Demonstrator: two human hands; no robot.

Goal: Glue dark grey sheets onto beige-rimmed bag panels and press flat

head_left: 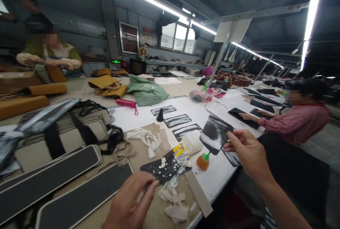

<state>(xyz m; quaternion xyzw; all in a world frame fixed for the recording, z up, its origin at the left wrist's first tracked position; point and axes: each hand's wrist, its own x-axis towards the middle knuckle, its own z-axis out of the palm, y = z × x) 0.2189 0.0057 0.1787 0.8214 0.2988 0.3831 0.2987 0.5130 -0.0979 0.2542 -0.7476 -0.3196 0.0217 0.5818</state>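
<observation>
My right hand [248,152] pinches the right edge of a small black panel [216,133] smeared with white, held up above the table. My left hand [132,200] is lower and nearer me, thumb and fingertips pressed together; whatever is between them is too small to make out. Just beyond it lies a black sheet [168,168] spotted with white bits. A pale crumpled bag [191,144] with yellow handles sticking out rests behind that sheet. Beside it stands a small orange bottle [203,162] with a green cap. Several white-smeared black panels [177,120] lie on white paper beyond.
Long black panels with pale edges [85,197] and a strapped stack [79,133] fill the left. Crumpled cloth [172,197] and a flat strip [198,193] lie near the front edge. A black cone [160,115] stands behind. Co-workers sit at right [305,115] and far left [50,55].
</observation>
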